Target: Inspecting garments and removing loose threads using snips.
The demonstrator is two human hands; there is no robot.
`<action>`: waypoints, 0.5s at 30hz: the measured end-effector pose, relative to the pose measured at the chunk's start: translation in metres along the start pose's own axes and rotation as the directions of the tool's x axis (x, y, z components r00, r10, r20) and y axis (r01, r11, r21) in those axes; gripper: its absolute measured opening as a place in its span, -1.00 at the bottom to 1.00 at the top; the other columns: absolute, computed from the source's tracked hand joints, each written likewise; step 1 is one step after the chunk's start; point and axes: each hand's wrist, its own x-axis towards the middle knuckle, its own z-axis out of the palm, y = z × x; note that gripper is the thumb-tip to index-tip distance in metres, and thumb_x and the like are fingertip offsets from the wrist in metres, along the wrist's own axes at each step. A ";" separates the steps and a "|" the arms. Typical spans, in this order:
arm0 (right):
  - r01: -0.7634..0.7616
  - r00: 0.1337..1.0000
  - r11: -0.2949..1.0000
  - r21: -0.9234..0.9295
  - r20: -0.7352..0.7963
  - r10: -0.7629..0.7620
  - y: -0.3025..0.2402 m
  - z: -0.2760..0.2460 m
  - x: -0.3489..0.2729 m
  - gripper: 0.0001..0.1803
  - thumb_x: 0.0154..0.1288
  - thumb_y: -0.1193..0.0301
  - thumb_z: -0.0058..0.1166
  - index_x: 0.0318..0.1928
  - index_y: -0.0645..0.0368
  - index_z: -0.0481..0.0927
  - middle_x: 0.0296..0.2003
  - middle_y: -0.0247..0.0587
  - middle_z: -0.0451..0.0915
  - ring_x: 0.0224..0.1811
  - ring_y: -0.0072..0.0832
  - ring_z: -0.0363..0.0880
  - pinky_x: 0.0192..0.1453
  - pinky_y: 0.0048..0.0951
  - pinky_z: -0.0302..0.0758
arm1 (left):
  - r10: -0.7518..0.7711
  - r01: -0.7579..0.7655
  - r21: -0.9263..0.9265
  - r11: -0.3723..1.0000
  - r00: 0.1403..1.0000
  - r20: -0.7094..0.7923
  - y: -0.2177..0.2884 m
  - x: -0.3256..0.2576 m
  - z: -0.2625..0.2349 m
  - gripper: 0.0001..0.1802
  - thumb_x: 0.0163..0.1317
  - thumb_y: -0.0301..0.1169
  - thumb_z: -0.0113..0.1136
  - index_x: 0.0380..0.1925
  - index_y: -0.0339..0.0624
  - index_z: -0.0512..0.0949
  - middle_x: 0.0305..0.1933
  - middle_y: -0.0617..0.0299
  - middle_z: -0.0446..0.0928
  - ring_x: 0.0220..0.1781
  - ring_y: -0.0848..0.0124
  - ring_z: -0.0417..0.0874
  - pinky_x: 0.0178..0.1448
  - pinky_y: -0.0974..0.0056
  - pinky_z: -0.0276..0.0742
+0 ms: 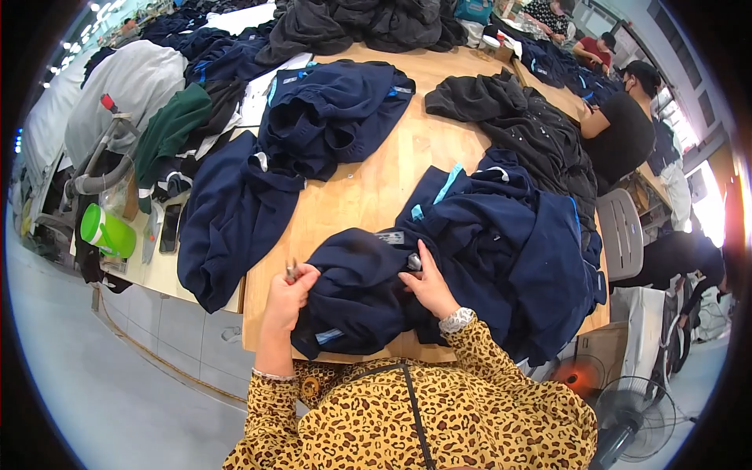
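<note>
I pin the navy garment (352, 290) flat on the wooden table (368, 188) with my open right hand (429, 286), exposing its seam, while my left hand (288, 294), closed on small snips (291, 271), grips the fabric edge.

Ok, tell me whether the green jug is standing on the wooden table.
No, the green jug lies tipped on the white bench, left of the wooden table.
</note>
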 end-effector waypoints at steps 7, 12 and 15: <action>0.318 0.910 0.877 -0.359 -0.145 -0.389 -0.004 0.019 -0.008 -0.27 0.19 0.56 0.12 0.34 0.19 0.11 0.30 -0.05 0.08 -0.09 -0.49 0.51 -0.13 -0.53 0.54 | 0.054 -0.065 -0.370 0.927 0.998 -0.038 0.016 0.001 0.003 -0.92 0.20 -0.46 0.22 -0.30 -0.16 0.57 -0.55 0.51 0.44 -0.71 0.73 0.22 -0.64 0.61 0.08; 0.486 0.845 0.831 -0.271 -0.095 -0.526 -0.036 0.035 -0.033 -0.82 0.13 0.54 0.18 -0.21 0.28 0.57 -0.25 -0.20 0.51 -0.37 -0.50 0.53 -0.28 -0.55 0.48 | 0.056 -0.045 -0.451 0.891 0.998 0.010 0.014 0.008 0.008 -0.90 0.20 -0.49 0.20 -0.27 -0.17 0.57 -0.47 0.45 0.51 -0.70 0.73 0.26 -0.63 0.63 0.11; 0.417 0.908 0.895 -0.158 0.124 -0.401 -0.046 0.056 -0.033 -0.72 0.09 0.39 0.25 -0.18 0.25 0.60 -0.16 -0.11 0.55 -0.23 -0.29 0.57 -0.14 -0.43 0.51 | 0.044 -0.017 -0.495 0.869 0.998 0.043 0.009 0.008 0.015 -0.89 0.20 -0.51 0.19 -0.26 -0.17 0.57 -0.45 0.42 0.53 -0.69 0.72 0.27 -0.63 0.63 0.12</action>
